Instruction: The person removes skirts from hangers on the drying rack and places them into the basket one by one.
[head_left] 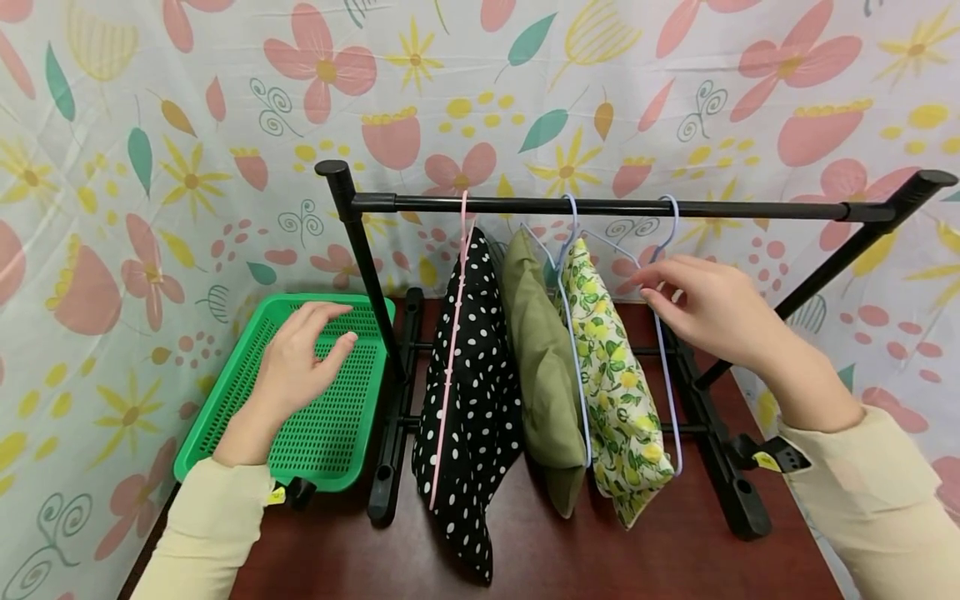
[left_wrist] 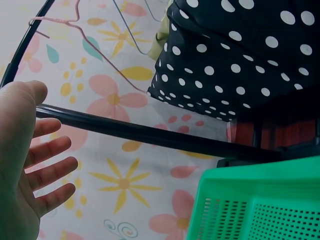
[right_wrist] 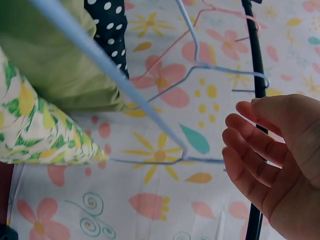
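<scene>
My left hand (head_left: 296,358) is held in the air above the green basket (head_left: 191,433), its fingers apart from the thumb and nothing between them. At the right, my right hand (head_left: 708,308) hovers beside the rightmost blue hanger (head_left: 667,379), its fingers loosely bent; in the right wrist view the palm (right_wrist: 300,185) looks bare. That hanger carries a lemon-print cloth (head_left: 618,375). Left of it, an olive green cloth (head_left: 540,367) hangs on another blue hanger (head_left: 575,358). A black cloth with white dots (head_left: 480,383) hangs from a pink hanger (head_left: 450,358).
A black garment rack (head_left: 517,204) stands on a dark red-brown table (head_left: 637,567), and all the hangers hook over its bar. Its slanted posts and black feet (head_left: 384,483) flank the cloths. Floral curtain fabric (head_left: 480,83) surrounds the back and sides.
</scene>
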